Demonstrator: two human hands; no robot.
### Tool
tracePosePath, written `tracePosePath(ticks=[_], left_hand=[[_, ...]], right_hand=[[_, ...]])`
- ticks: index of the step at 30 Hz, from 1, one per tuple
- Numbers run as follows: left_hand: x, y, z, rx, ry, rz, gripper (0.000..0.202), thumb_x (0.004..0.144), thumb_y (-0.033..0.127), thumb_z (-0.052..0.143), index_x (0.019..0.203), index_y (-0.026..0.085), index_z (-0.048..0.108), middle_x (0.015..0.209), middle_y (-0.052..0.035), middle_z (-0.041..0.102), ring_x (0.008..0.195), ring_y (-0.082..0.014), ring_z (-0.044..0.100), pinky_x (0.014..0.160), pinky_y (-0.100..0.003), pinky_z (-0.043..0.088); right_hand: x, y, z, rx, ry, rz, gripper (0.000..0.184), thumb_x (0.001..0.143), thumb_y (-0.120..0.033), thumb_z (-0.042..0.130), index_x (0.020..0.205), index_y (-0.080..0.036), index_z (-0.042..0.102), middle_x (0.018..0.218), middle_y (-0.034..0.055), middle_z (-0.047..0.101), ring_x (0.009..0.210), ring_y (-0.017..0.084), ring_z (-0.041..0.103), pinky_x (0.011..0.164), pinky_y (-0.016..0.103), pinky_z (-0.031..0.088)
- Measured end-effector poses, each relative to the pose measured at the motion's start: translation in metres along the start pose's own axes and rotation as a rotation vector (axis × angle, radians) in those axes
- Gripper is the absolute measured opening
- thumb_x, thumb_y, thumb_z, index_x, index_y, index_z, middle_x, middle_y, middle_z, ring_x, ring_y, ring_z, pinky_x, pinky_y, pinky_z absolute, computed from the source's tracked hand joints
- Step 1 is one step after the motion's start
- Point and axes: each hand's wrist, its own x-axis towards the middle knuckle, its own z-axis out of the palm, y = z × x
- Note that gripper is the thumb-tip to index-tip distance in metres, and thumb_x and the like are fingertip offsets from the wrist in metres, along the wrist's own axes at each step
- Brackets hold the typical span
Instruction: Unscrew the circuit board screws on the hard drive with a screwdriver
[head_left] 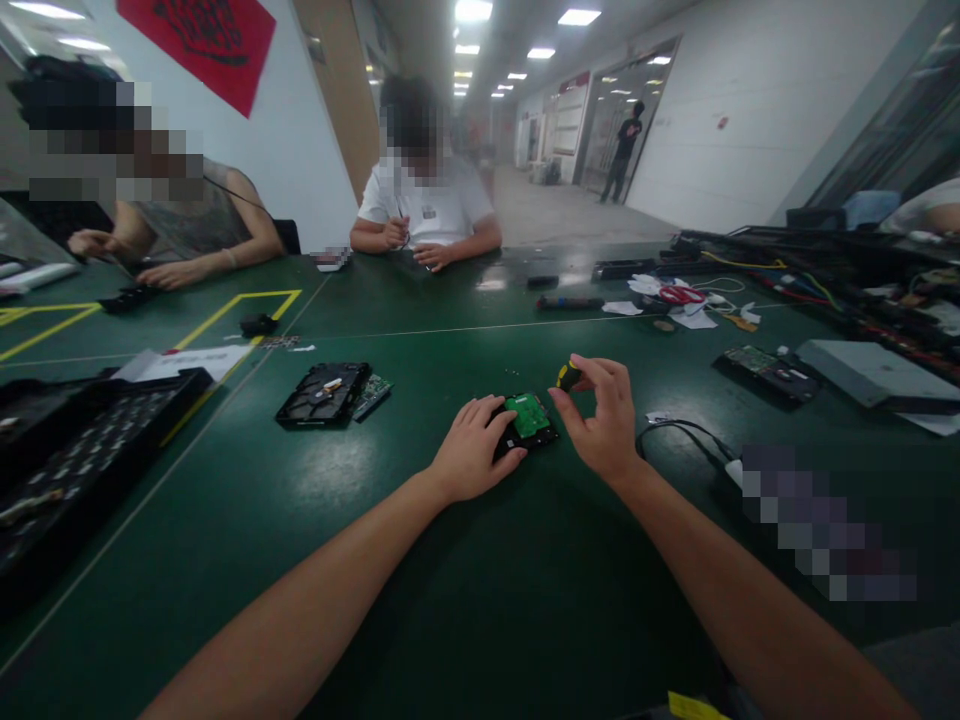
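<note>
I'm pressing my left hand [472, 455] flat on the drive [527, 425] while my right hand [604, 420] is pinching the screwdriver [568, 376]; a tilt could slip the tip.

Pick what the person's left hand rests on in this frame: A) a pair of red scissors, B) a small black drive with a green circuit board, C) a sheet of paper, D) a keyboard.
B: the left hand lies on the black drive, its green circuit board facing up, while the right hand pinches a yellow-and-black screwdriver just above it.
</note>
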Motion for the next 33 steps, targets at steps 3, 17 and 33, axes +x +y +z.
tracePosePath(ticks=[3,17,33], left_hand=[[0.0001,-0.0002,-0.0002,-0.01,0.0,-0.001,0.059,0.099,0.054,0.062,0.147,0.021,0.055,0.157,-0.0167,0.05,0.149,-0.0379,0.044,0.126,-0.063,0.034],[-0.0005,-0.001,0.0003,0.008,-0.002,0.006,0.059,0.099,0.052,0.062,0.147,0.018,0.054,0.156,-0.0185,0.051,0.149,-0.0382,0.045,0.126,-0.061,0.034],[-0.0006,0.0002,-0.0005,-0.001,0.005,0.004,0.059,0.099,0.053,0.062,0.147,0.02,0.054,0.156,-0.0179,0.051,0.149,-0.0382,0.045,0.126,-0.062,0.034]], right_hand=[[0.0008,0.0009,-0.0008,-0.017,0.012,0.006,0.051,0.098,-0.025,0.07,0.145,-0.033,0.055,0.12,0.0101,0.058,0.101,0.026,0.064,0.08,0.047,0.066],[0.0011,-0.0005,-0.0008,-0.041,0.059,0.0,0.05,0.095,-0.022,0.072,0.142,-0.029,0.056,0.121,0.011,0.059,0.102,0.026,0.065,0.079,0.044,0.067],[-0.0045,0.0061,0.0028,0.017,-0.063,0.014,0.061,0.1,-0.023,0.066,0.156,-0.034,0.046,0.131,0.0103,0.066,0.104,0.027,0.07,0.09,0.05,0.065]])
